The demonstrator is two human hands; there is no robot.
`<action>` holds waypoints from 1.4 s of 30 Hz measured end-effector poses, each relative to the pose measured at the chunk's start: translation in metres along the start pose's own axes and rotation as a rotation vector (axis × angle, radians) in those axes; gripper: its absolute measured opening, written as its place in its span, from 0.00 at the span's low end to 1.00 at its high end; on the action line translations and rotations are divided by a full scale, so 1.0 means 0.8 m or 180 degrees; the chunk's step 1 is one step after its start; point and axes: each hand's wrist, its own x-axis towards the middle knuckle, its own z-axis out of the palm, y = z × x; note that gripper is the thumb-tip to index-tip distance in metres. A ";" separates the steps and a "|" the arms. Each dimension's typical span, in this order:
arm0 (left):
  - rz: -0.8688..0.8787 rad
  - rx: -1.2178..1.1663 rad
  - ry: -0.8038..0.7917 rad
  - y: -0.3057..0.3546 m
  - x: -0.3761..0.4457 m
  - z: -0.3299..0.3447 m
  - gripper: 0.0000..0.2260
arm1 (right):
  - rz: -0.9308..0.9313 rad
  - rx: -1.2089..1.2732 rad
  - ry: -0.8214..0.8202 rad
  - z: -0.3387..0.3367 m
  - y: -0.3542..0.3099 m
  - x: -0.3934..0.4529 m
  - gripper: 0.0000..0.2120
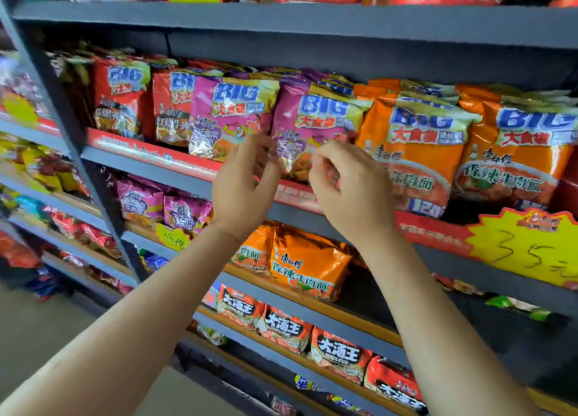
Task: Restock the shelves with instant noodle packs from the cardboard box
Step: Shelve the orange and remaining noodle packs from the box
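Observation:
A purple "BIG" instant noodle pack point(316, 124) stands upright at the front of the grey upper shelf point(175, 162), between another purple pack point(231, 115) and an orange pack point(416, 146). My left hand point(242, 187) is raised at its lower left edge, fingertips on the wrapper. My right hand point(350, 190) is curled at its lower right corner, fingers pinching the wrapper. The pack's bottom shows between the two hands. The cardboard box is out of view.
Red "BIG" packs point(122, 99) fill the shelf's left part and orange ones point(519, 152) its right. The lower shelves hold small purple packs point(165, 209), an orange pack point(309, 265) and red packs point(284, 328). A yellow price sign point(528, 246) hangs at right. A grey upright post point(78, 152) stands at left.

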 end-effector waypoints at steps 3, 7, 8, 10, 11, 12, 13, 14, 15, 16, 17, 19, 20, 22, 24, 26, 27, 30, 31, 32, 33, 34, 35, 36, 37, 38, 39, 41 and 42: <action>-0.0571 0.0401 -0.0241 -0.058 -0.028 -0.079 0.09 | 0.0090 0.0510 -0.0436 0.069 -0.055 -0.003 0.11; -0.1535 0.1194 -0.0974 -0.170 -0.072 -0.213 0.08 | 0.0107 0.0886 -0.1581 0.205 -0.135 -0.026 0.13; -0.1807 0.1260 -0.1048 -0.199 -0.088 -0.248 0.09 | 0.0061 0.0929 -0.1873 0.243 -0.160 -0.031 0.15; -0.2196 0.1216 -0.0945 -0.249 -0.123 -0.322 0.12 | -0.0100 0.1023 -0.2365 0.317 -0.219 -0.041 0.19; -0.2367 0.1145 -0.0790 -0.274 -0.140 -0.361 0.14 | -0.0155 0.1123 -0.2552 0.352 -0.254 -0.046 0.18; -0.2587 0.1043 -0.0564 -0.299 -0.159 -0.401 0.15 | -0.0205 0.1226 -0.2709 0.388 -0.290 -0.050 0.17; -0.2793 0.0931 -0.0288 -0.324 -0.178 -0.441 0.14 | -0.0272 0.1304 -0.2851 0.422 -0.329 -0.053 0.15; -0.2977 0.0916 0.0013 -0.345 -0.199 -0.483 0.13 | -0.0339 0.1365 -0.2992 0.456 -0.369 -0.058 0.14; -0.3082 0.1014 0.0239 -0.366 -0.220 -0.523 0.11 | -0.0414 0.1441 -0.3123 0.484 -0.407 -0.061 0.12; -0.3173 0.1188 0.0355 -0.382 -0.242 -0.563 0.08 | -0.0500 0.1552 -0.3265 0.511 -0.446 -0.065 0.10; -0.3246 0.1315 0.0444 -0.394 -0.263 -0.601 0.07 | -0.0587 0.1663 -0.3455 0.535 -0.485 -0.070 0.10; -0.3473 0.1487 0.0606 -0.408 -0.300 -0.668 0.06 | -0.0726 0.1775 -0.3921 0.572 -0.557 -0.079 0.10; -0.3660 0.1536 0.0706 -0.414 -0.319 -0.698 0.06 | -0.0789 0.1858 -0.4100 0.590 -0.590 -0.085 0.10; -0.3959 0.1614 0.1004 -0.423 -0.355 -0.750 0.08 | -0.0886 0.2032 -0.4393 0.622 -0.649 -0.096 0.11; -0.4218 0.1808 0.1308 -0.431 -0.392 -0.794 0.08 | -0.1012 0.2128 -0.4631 0.655 -0.700 -0.105 0.11; -0.4320 0.2068 0.1501 -0.437 -0.424 -0.830 0.08 | -0.1109 0.2297 -0.4756 0.688 -0.752 -0.114 0.11; -0.4329 0.2176 0.1572 -0.439 -0.436 -0.845 0.08 | -0.1134 0.2389 -0.4821 0.706 -0.778 -0.121 0.11; -0.4478 0.2248 0.1809 -0.459 -0.472 -0.878 0.09 | -0.1265 0.2513 -0.5142 0.754 -0.854 -0.150 0.11; -0.4590 0.2208 0.1805 -0.469 -0.481 -0.887 0.09 | -0.1218 0.2546 -0.5301 0.771 -0.880 -0.163 0.11; -0.4747 0.2114 0.1796 -0.479 -0.489 -0.895 0.09 | -0.1136 0.2555 -0.5480 0.789 -0.905 -0.177 0.11; -0.4872 0.2013 0.1812 -0.489 -0.493 -0.904 0.09 | -0.1080 0.2553 -0.5624 0.809 -0.928 -0.191 0.10; -0.4975 0.1921 0.1842 -0.499 -0.494 -0.912 0.10 | -0.1110 0.2511 -0.5719 0.829 -0.949 -0.204 0.10; -0.5088 0.1851 0.1878 -0.512 -0.493 -0.922 0.10 | -0.1187 0.2468 -0.5791 0.851 -0.968 -0.217 0.10; -0.5220 0.1767 0.1936 -0.526 -0.491 -0.933 0.10 | -0.1282 0.2410 -0.5856 0.875 -0.985 -0.230 0.10; -0.5354 0.1626 0.2044 -0.541 -0.488 -0.946 0.10 | -0.1429 0.2339 -0.5927 0.900 -1.003 -0.240 0.10; -0.5466 0.1361 0.2283 -0.557 -0.482 -0.958 0.09 | -0.1701 0.2177 -0.5989 0.927 -1.022 -0.248 0.09; -0.5544 0.0934 0.2670 -0.577 -0.477 -0.970 0.08 | -0.1992 0.1946 -0.6053 0.960 -1.041 -0.259 0.09; -0.5643 -0.0219 0.3594 -0.624 -0.469 -0.993 0.08 | -0.2397 0.1354 -0.6098 1.023 -1.078 -0.281 0.11; -0.5735 -0.0707 0.4014 -0.651 -0.468 -1.001 0.08 | -0.2462 0.1049 -0.6115 1.057 -1.094 -0.294 0.15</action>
